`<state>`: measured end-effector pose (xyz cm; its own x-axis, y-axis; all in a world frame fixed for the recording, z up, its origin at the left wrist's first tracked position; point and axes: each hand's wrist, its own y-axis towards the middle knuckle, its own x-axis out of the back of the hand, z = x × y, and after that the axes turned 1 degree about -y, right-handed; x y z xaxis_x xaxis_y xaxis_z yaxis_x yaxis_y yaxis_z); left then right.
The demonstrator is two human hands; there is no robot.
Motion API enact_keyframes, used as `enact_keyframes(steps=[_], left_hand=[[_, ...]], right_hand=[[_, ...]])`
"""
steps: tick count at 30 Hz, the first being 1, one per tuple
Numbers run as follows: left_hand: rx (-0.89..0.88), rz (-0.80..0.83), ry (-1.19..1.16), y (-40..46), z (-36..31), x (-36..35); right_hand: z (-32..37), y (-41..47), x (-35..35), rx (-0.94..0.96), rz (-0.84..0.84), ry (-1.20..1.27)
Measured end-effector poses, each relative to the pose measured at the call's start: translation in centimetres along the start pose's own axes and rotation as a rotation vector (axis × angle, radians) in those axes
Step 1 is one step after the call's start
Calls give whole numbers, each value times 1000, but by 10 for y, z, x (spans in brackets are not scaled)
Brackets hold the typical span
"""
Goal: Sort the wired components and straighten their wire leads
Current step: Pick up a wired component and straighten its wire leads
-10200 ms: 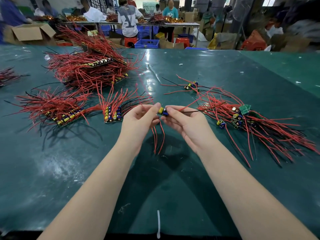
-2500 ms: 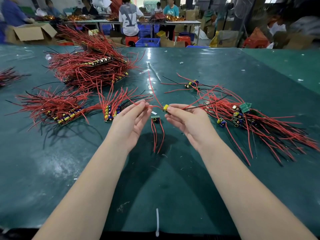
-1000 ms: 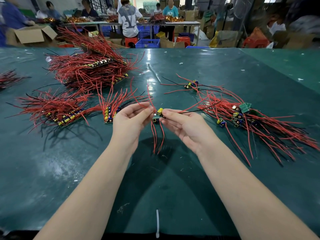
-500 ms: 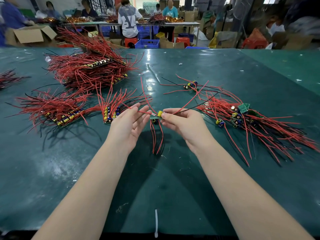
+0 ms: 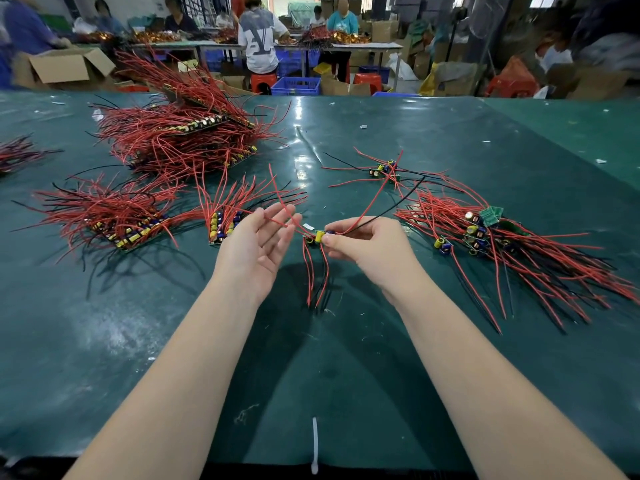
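My right hand point(image 5: 367, 244) pinches a small wired component point(image 5: 319, 236) with a yellow part, held above the green table point(image 5: 346, 375). Red leads hang down from it, and a red and a black lead rise up to the right. My left hand point(image 5: 258, 242) is beside it, palm up with fingers straight; a red lead runs across its fingertips. A loose heap of wired components point(image 5: 502, 244) lies to the right. Lined-up bundles point(image 5: 221, 216) lie to the left.
A big pile of red-wired boards point(image 5: 180, 133) sits at the back left, another bundle point(image 5: 114, 216) at the left, and a few loose components point(image 5: 384, 168) lie behind my hands. A white cable tie point(image 5: 314, 445) lies at the near edge. People work at tables beyond.
My left hand has let its fingers spread and drawn slightly left along a red lead. The right hand keeps hold of the component; its upper leads have swung up to the right.
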<state>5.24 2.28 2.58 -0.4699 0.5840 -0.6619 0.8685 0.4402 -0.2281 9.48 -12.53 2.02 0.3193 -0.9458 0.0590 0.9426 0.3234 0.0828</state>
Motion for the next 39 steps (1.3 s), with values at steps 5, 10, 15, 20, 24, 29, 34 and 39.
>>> enact_keyframes(steps=[5, 10, 15, 20, 24, 29, 34, 39], left_hand=[[-41, -54, -75, 1, -7, 4], [-24, -31, -81, 0, -7, 5], [-69, -75, -78, 1, -9, 5], [-71, -75, -61, 1, -11, 6], [-63, -72, -80, 2, -13, 8], [-21, -31, -147, 2, -18, 9], [-21, 0, -37, 2, -16, 8], [-27, 134, 315, -2, -5, -2]], right_hand=[[0, 0, 1, -21, 0, 39], [0, 1, 3, -41, -11, 56], [1, 2, 6, -55, -12, 104], [1, 4, 9, -61, 2, 136], [1, 5, 11, -65, 9, 151], [4, 5, 13, -77, 18, 203], [6, 3, 12, -88, 48, 298], [9, 1, 7, -114, 75, 410]])
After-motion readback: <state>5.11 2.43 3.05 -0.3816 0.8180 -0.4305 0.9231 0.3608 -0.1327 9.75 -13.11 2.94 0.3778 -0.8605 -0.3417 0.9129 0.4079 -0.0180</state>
